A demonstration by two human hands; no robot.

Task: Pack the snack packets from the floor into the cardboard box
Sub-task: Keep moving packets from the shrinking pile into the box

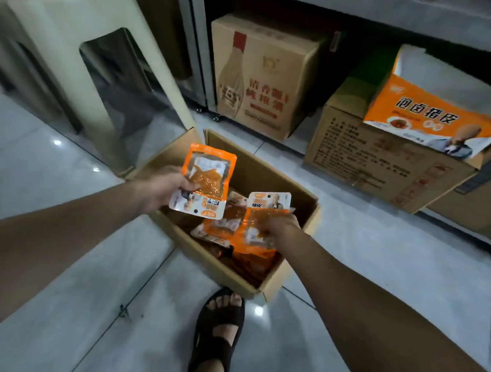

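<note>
An open cardboard box (257, 169) sits on the tiled floor in front of me, with several orange snack packets (221, 227) lying inside. My left hand (162, 190) holds one orange and white snack packet (207, 180) upright above the box's left side. My right hand (282, 227) reaches into the box and grips another orange packet (260, 227) by its lower edge, over the pile. No loose packets show on the floor.
A beige plastic stool (81, 58) stands at the left behind the box. Under a metal shelf sit a brown bottle-printed carton (263, 79) and a large carton (385, 163) topped by an orange display box (435, 117). My sandalled foot (218, 329) is just before the box.
</note>
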